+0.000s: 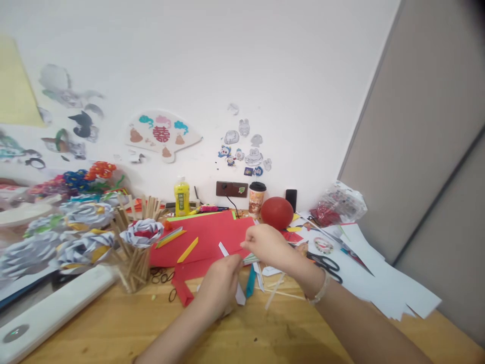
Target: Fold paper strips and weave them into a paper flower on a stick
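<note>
My left hand [223, 277] is closed around a folded white paper strip [240, 295], whose ends show above and below the fingers. Close beside it, at the upper right, my right hand [267, 245] has its fingers pinched together; whatever is between them, if anything, is hidden. Beneath and behind both hands lie red paper sheets [215, 232]. A yellow folded strip [188, 249] rests on the red paper. Near the hands are a blue strip [250, 281] and other white paper pieces on the wooden table [250, 333].
Left are folded paper flowers [89, 215], a holder of wooden sticks [132, 268] and a long white device [56, 308]. A yellow bottle [182, 197], a lidded cup [256, 198] and a red balloon [278, 213] stand behind. Black-handled scissors [326, 265] and white sheets [397, 283] lie right.
</note>
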A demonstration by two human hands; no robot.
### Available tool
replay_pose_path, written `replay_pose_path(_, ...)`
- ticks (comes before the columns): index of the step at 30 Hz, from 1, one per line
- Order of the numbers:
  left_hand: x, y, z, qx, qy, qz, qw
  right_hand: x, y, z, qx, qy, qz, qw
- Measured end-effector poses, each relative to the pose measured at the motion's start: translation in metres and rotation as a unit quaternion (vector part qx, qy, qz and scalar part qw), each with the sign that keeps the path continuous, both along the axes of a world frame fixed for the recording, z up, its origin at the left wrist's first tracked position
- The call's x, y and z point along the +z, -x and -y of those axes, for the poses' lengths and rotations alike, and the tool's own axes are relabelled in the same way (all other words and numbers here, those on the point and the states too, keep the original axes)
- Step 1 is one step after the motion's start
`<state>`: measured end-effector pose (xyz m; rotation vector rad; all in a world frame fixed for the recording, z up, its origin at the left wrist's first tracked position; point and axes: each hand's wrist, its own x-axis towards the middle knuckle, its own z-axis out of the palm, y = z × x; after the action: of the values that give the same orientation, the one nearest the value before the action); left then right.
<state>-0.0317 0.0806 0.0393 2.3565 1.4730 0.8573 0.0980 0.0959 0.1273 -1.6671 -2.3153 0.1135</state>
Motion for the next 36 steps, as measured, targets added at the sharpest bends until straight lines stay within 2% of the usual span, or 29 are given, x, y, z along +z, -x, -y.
replay_pose_path(4,0.001,-0.002,0.002,0.008,-0.002,0.03,1.0,-0.007,0.006,0.021,-0.035,-0.045,0.021,0.998)
replay_pose_path(8,0.003,-0.003,0.002,0.028,-0.001,0.043,0.999,-0.033,0.006,0.037,-0.049,-0.087,-0.048,0.994)
replay_pose_path(13,0.001,-0.002,0.001,0.024,-0.015,0.077,0.997,-0.068,0.003,0.047,-0.019,-0.135,-0.147,0.98)
replay_pose_path(17,0.002,0.0,0.0,0.009,-0.013,0.153,0.988,-0.082,-0.002,0.045,0.023,-0.152,-0.217,0.964)
replay_pose_path(20,0.005,0.001,0.0,-0.027,0.016,0.203,0.979,-0.091,-0.01,0.037,0.068,-0.071,-0.326,0.94)
replay_pose_path(23,0.006,0.001,-0.001,-0.076,0.063,0.254,0.962,-0.102,-0.021,0.026,0.127,0.039,-0.442,0.887)
replay_pose_path(27,0.001,0.0,-0.006,-0.16,0.178,0.333,0.912,-0.112,-0.031,0.019,0.147,0.136,-0.516,0.833)
replay_pose_path(31,0.002,0.001,-0.006,-0.211,0.261,0.363,0.869,-0.111,-0.042,0.015,0.158,0.185,-0.498,0.832)
replay_pose_path(33,0.004,0.001,-0.003,-0.228,0.279,0.353,0.863,-0.107,-0.049,0.011,0.174,0.214,-0.481,0.833)
replay_pose_path(36,0.009,0.001,0.003,-0.242,0.289,0.312,0.872,-0.1,-0.06,0.002,0.194,0.25,-0.452,0.834)
